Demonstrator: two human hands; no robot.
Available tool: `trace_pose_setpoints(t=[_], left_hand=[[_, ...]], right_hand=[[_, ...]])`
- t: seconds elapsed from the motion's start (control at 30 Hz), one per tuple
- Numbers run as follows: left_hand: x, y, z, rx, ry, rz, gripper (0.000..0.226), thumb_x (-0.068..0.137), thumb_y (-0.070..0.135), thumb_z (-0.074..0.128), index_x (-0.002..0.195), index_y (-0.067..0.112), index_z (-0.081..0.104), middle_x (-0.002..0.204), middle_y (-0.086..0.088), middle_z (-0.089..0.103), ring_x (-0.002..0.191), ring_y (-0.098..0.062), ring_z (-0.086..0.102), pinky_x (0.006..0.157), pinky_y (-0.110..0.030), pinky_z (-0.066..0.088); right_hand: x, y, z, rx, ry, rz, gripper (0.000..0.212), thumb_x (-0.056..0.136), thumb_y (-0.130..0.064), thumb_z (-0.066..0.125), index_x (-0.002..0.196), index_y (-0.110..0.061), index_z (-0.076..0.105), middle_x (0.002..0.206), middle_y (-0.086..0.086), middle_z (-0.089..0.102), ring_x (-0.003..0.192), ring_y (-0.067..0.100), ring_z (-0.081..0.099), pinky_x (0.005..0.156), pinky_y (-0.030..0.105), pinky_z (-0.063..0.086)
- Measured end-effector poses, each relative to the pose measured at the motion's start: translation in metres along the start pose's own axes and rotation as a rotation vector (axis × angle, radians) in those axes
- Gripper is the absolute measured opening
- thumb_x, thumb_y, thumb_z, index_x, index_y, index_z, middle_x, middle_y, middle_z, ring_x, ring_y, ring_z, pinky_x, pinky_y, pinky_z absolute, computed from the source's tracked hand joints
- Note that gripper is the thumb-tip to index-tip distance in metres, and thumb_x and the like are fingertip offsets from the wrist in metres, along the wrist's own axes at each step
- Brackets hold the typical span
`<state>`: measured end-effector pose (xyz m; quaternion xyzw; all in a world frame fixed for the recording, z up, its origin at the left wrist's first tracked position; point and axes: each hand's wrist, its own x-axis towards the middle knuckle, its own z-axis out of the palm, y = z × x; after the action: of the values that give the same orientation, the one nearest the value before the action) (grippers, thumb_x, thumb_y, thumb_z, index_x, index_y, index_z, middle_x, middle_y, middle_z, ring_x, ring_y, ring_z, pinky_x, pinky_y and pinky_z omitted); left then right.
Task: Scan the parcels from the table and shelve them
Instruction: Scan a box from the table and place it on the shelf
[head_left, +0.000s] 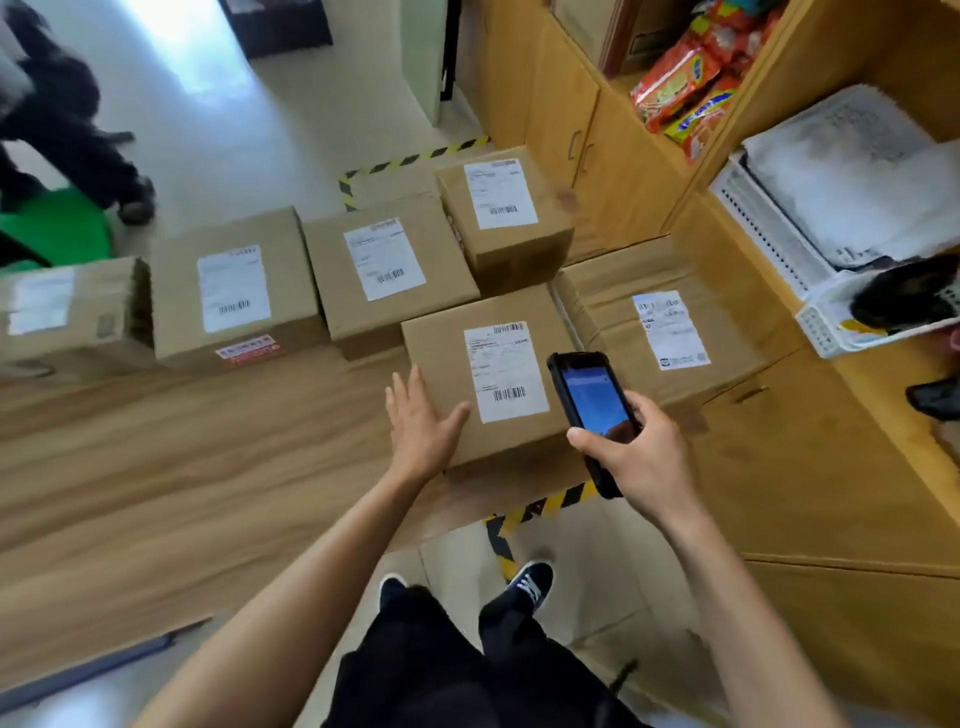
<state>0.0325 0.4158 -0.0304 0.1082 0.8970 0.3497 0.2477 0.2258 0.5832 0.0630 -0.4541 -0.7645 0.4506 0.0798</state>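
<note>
Head view is looking down over a wooden tabletop (156, 467) carrying six cardboard parcels, each with a white shipping label. The nearest parcel (447, 374) is sitting near the tabletop's right near corner. The left hand (421, 421) is resting flat on this parcel's near left part, fingers straight and spread, holding nothing. The right hand (639, 457) is gripping a black handheld scanner (589, 410) with its fingers curled around the body, the lit screen facing up and the device hovering over the parcel's right edge, just beside its label (504, 371). A flatter parcel (670, 332) is lying to the right, touching the wooden shelving unit (779, 467). Three more parcels are lining up across the far side, and a sixth is sitting blurred at the far left. On the shelves, red snack packets (685, 88) and a white tray of papers (831, 208) are resting. Another person's dark legs (78, 130) are standing at the far left.
</note>
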Motion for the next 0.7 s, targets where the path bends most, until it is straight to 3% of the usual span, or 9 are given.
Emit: trace_pose_setpoints(t=[0.07,0.13,0.2,0.27,0.4,0.47,0.53,0.6,0.7], left_hand=[[-0.001,-0.012,0.01,-0.136,0.027,-0.134,0.109,0.09,0.046,0.075,0.165,0.012,0.003,0.173,-0.013,0.007,0.159,-0.03,0.004,0.129,-0.049,0.01],[-0.003,-0.021,0.018,-0.366,0.014,-0.284,0.12,0.084,0.048,0.082,0.164,0.011,0.001,0.17,-0.013,0.022,0.156,-0.029,0.022,0.127,-0.049,0.023],[-0.006,-0.028,0.024,-0.562,0.0,-0.405,0.117,0.077,0.049,0.088,0.161,0.011,0.015,0.16,-0.011,0.041,0.144,-0.027,0.044,0.12,-0.049,0.038],[-0.008,-0.031,0.031,-0.632,0.017,-0.446,0.102,0.073,0.047,0.091,0.149,0.009,0.034,0.145,-0.009,0.057,0.128,-0.025,0.059,0.111,-0.048,0.048],[-0.008,-0.024,0.039,-0.676,-0.032,-0.479,0.081,0.076,0.039,0.091,0.139,0.012,0.048,0.131,-0.006,0.067,0.112,-0.026,0.069,0.096,-0.051,0.058],[-0.008,-0.016,0.04,-0.701,-0.055,-0.514,0.068,0.081,0.031,0.088,0.135,0.014,0.05,0.126,-0.006,0.068,0.107,-0.029,0.07,0.088,-0.054,0.06],[-0.012,-0.012,0.042,-0.713,-0.045,-0.533,0.059,0.085,0.026,0.084,0.133,0.015,0.05,0.123,-0.006,0.068,0.105,-0.028,0.069,0.079,-0.049,0.061],[-0.016,-0.011,0.042,-0.74,-0.026,-0.537,0.052,0.087,0.023,0.082,0.129,0.016,0.051,0.123,-0.006,0.068,0.099,-0.022,0.068,0.071,-0.038,0.057],[-0.025,-0.016,0.041,-0.77,0.009,-0.525,0.052,0.087,0.018,0.082,0.13,0.012,0.054,0.124,-0.007,0.069,0.1,-0.023,0.068,0.078,-0.04,0.059]], right_hand=[[0.009,0.009,0.002,-0.018,-0.058,0.0,0.096,0.058,-0.068,0.078,0.14,-0.022,0.058,0.109,-0.015,0.065,0.102,0.012,0.063,0.084,0.033,0.05],[0.015,0.016,0.005,-0.048,-0.113,0.018,0.081,0.066,-0.058,0.086,0.133,-0.021,0.061,0.105,-0.011,0.066,0.101,0.018,0.062,0.085,0.035,0.049],[0.017,0.021,0.009,-0.095,-0.184,0.033,0.054,0.072,-0.049,0.089,0.113,-0.024,0.063,0.096,-0.011,0.067,0.092,0.02,0.064,0.076,0.037,0.051],[0.017,0.022,0.012,-0.149,-0.264,0.03,0.045,0.073,-0.047,0.089,0.104,-0.023,0.066,0.094,-0.004,0.071,0.087,0.019,0.067,0.074,0.038,0.055],[0.012,0.022,0.013,-0.21,-0.317,0.019,0.053,0.072,-0.049,0.088,0.115,-0.027,0.065,0.1,-0.005,0.069,0.09,0.016,0.065,0.067,0.028,0.05],[0.01,0.021,0.011,-0.225,-0.319,0.024,0.063,0.073,-0.05,0.087,0.125,-0.024,0.064,0.106,-0.002,0.069,0.096,0.019,0.065,0.07,0.03,0.048],[0.007,0.018,0.008,-0.231,-0.315,0.025,0.071,0.074,-0.05,0.087,0.133,-0.021,0.062,0.111,-0.001,0.068,0.1,0.022,0.064,0.077,0.034,0.05],[0.004,0.015,0.006,-0.231,-0.298,0.019,0.068,0.074,-0.049,0.088,0.131,-0.022,0.062,0.108,-0.002,0.067,0.097,0.02,0.064,0.075,0.033,0.05],[-0.001,0.01,0.003,-0.244,-0.295,0.003,0.062,0.074,-0.051,0.087,0.125,-0.025,0.062,0.102,-0.005,0.067,0.09,0.013,0.064,0.064,0.024,0.046]])
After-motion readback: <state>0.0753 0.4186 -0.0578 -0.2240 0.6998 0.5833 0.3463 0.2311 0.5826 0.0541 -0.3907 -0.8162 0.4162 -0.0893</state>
